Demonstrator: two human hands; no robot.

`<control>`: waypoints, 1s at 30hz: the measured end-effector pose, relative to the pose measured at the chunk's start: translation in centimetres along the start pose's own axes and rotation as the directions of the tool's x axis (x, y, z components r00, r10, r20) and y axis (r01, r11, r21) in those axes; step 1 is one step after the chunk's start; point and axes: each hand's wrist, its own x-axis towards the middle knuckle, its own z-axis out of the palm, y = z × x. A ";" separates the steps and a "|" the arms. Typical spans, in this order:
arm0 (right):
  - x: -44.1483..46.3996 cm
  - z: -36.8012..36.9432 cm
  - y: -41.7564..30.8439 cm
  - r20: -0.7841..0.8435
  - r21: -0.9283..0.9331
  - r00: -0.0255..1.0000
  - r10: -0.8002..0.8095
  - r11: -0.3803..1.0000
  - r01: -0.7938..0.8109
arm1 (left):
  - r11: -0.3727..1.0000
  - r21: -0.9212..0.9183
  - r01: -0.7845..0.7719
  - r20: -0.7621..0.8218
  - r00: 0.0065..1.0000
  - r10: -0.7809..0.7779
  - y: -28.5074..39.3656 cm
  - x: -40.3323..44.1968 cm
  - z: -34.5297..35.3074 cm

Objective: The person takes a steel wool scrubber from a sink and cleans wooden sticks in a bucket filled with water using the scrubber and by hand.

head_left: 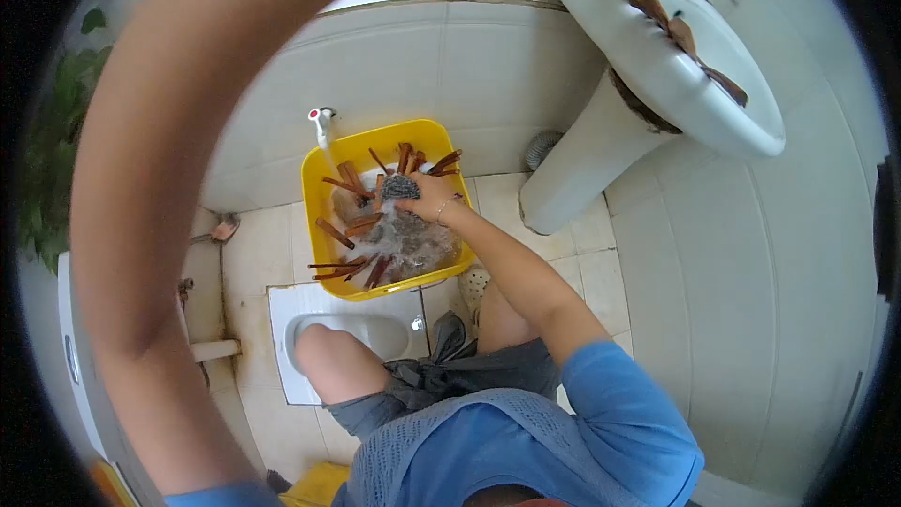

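Observation:
My right hand (432, 197) is closed around a dark grey mesh scourer (401, 188), reaching over a yellow tub (313, 183). Inside the tub are splashing, foamy water (413, 237) and several brown bark-like sticks (335, 232), some leaning over the rim. Sticks lie close beside the scourer; I cannot tell if it touches one. My left arm (155, 225) arches up past the camera, and its hand is out of view.
A tap (322, 122) runs into the tub. The tub stands by a squat toilet (282, 329). At the right is a pedestal sink (690, 84) with curled brown strips (680, 33) along its rim. Green leaves (61, 141) hang at the left.

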 end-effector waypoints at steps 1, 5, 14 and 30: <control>-0.2 -0.3 -0.1 -0.013 -0.023 1.000 -0.016 1.000 0.016 | 0.998 0.014 -0.056 -0.011 0.998 0.056 0.3 1.4 1.0; -1.8 -1.8 -1.3 -0.108 -0.040 0.990 -0.091 0.995 0.087 | 0.999 0.003 -0.054 -0.161 0.985 0.054 0.1 0.9 4.0; -1.0 -0.7 3.7 0.202 -0.162 0.960 -0.193 0.960 0.227 | 0.539 -0.012 0.842 0.286 0.519 -0.805 2.7 -35.3 16.8; -8.1 -2.1 1.8 0.267 -0.356 0.936 -0.229 0.879 0.317 | 0.524 0.026 0.851 0.598 0.407 -0.691 -7.9 -31.8 25.1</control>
